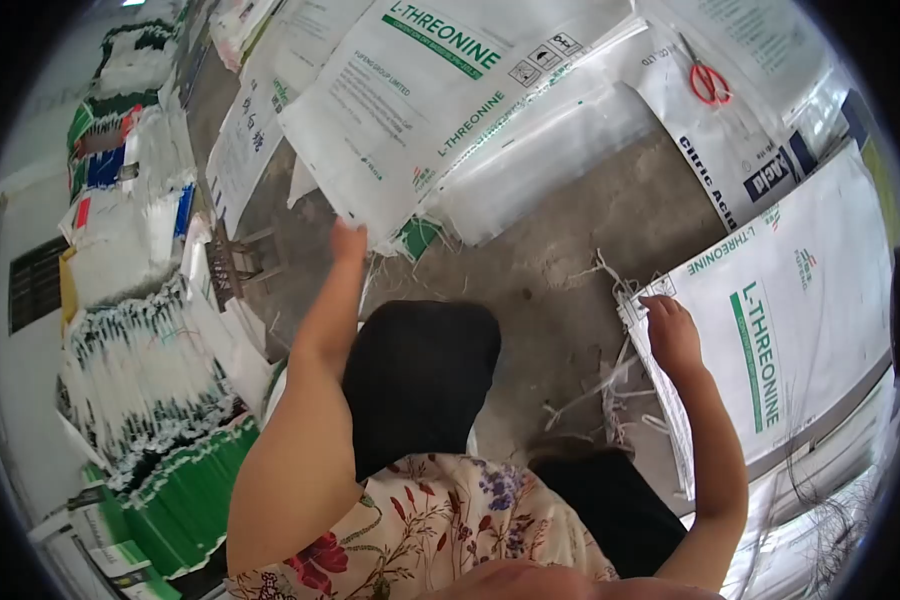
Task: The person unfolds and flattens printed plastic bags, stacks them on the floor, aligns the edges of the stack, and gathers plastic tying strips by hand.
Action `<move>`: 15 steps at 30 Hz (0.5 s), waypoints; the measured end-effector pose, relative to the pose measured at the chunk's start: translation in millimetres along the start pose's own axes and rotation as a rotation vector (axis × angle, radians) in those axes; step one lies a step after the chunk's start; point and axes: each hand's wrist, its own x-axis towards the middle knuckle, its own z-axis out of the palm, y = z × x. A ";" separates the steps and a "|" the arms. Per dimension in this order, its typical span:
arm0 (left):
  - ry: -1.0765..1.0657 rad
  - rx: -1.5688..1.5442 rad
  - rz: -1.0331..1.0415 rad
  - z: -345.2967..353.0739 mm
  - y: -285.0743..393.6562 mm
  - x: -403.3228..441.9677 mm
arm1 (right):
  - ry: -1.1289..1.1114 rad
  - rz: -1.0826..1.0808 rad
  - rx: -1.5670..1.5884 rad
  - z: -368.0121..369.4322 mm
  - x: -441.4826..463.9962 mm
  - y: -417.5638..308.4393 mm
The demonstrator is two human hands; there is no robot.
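Observation:
My left hand is closed on the near corner of a white woven sack printed "L-THREONINE" in green. This sack slants across the upper middle, lying over other white sacks. On the right, my right hand has its fingers bent at the left edge of another L-THREONINE sack, which lies flat on a stack. Its thumb is hidden. Loose threads hang from the sack edge beside these fingers.
Red-handled scissors lie on a Citric Acid sack at upper right. Tall piles of folded sacks stand along the left wall. Concrete floor shows between the stacks. A small wooden stool is partly visible at left.

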 end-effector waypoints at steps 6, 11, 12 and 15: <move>0.216 0.306 -0.189 20.4 8.4 0.1 | -0.114 -0.164 -0.157 15.2 51.8 -16.9; 0.356 0.141 -0.022 23.8 -9.5 0.2 | -0.198 -0.133 -0.172 41.9 52.1 -45.7; 0.345 0.019 -0.013 21.8 -5.9 1.3 | -0.221 -0.178 -0.146 45.5 51.0 -52.4; 0.307 -0.171 -0.048 14.7 8.3 1.1 | -0.262 -0.095 -0.091 69.9 53.8 -59.3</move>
